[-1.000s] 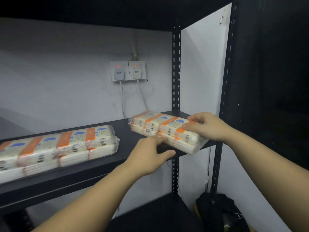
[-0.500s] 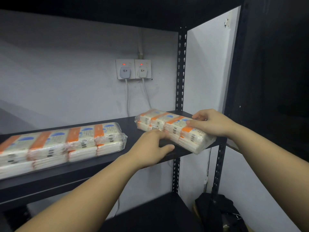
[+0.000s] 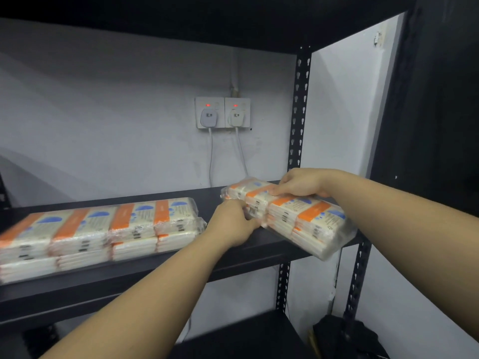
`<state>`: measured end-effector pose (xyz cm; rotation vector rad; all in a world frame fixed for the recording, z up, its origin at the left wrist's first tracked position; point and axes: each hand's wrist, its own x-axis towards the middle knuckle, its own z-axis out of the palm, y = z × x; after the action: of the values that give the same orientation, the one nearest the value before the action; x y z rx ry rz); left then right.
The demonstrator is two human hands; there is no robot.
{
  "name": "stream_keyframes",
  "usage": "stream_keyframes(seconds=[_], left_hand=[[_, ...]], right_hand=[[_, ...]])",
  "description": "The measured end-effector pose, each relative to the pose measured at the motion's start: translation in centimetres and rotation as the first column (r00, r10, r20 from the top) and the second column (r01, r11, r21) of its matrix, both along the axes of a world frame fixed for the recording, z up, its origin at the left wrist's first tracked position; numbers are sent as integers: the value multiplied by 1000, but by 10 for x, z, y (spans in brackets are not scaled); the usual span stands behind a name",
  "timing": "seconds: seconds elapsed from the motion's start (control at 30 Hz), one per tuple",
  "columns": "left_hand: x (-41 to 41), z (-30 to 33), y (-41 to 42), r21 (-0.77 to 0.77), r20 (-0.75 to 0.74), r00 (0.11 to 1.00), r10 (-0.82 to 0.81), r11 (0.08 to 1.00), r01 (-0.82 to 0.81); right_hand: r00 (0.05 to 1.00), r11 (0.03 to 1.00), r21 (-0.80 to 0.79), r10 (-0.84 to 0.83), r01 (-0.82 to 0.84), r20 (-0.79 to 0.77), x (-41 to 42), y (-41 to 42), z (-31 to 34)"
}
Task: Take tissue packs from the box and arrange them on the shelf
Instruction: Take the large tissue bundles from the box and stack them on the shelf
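The tissue bundle (image 3: pixel 293 216) you were placing lay on the black shelf (image 3: pixel 155 278) at about 3 o'clock in your view, skewed, with its near right corner hanging past the shelf's front edge beside the front post (image 3: pixel 359 275). Your right hand (image 3: pixel 300 182) rested over its far top with the fingers curled down onto the wrapper, and your left hand (image 3: pixel 233 224) gripped its near left side at about the middle of the picture. So both hands had hold of the one bundle; neither was free.

One long bundle (image 3: pixel 98 229) already sat at 9 o'clock on the same shelf, apart from yours, with bare shelf between them. I judge the job partly done: this bundle needed squaring and pushing in. The box was not in view, so I cannot tell how many packs were left.

Behind, at 12 o'clock, two plugged wall sockets (image 3: pixel 223 112) trailed cables (image 3: pixel 211 156) down behind the shelf. The rear post (image 3: pixel 298 112) stood just behind your right hand and limited travel that way.
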<state>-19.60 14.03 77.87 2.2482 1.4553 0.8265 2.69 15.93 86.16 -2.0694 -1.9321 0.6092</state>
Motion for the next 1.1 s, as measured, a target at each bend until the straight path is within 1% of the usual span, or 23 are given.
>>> stream_keyframes(seconds=[0.07, 0.2, 0.33, 0.43, 0.5, 0.6, 0.7, 0.83, 0.93, 1.03, 1.1], left_hand=[[2, -1, 4, 6, 0, 1000, -8, 1000, 8], [2, -2, 11, -31, -9, 1000, -17, 999, 17], [4, 7, 11, 9, -27, 999, 24, 1000, -24], [6, 11, 12, 17, -64, 997, 52, 999, -51], [7, 10, 14, 8, -80, 996, 51, 999, -50], [9, 7, 16, 10, -85, 996, 29, 1000, -28], [9, 6, 16, 27, -77, 997, 11, 1000, -9], [7, 6, 18, 27, -57, 998, -3, 1000, 4], [7, 6, 20, 32, -53, 999, -6, 999, 7], [5, 5, 22, 67, 11, 1000, 22, 997, -23], [4, 5, 22, 99, 81, 996, 40, 994, -47]], right_hand=[[1000, 1000, 20, 6, -5, -21, 1, -1, -1], [999, 999, 35, 9, -7, -53, 7, -12, -3], [999, 996, 79, 34, -36, 37, 12, -30, -3], [997, 994, 105, -23, 15, 69, 19, -46, -4], [998, 995, 81, -66, 64, 25, 24, -57, -6], [990, 991, 71, -104, 110, -92, 27, -67, -11], [986, 989, 92, -103, 116, -135, 23, -71, -14], [990, 989, 102, -96, 106, -99, 19, -72, -15], [995, 990, 103, -92, 96, -43, 19, -72, -16], [991, 979, 184, -105, 89, 77, 18, -77, -16], [991, 960, 278, -65, 30, 117, 15, -86, -18]])
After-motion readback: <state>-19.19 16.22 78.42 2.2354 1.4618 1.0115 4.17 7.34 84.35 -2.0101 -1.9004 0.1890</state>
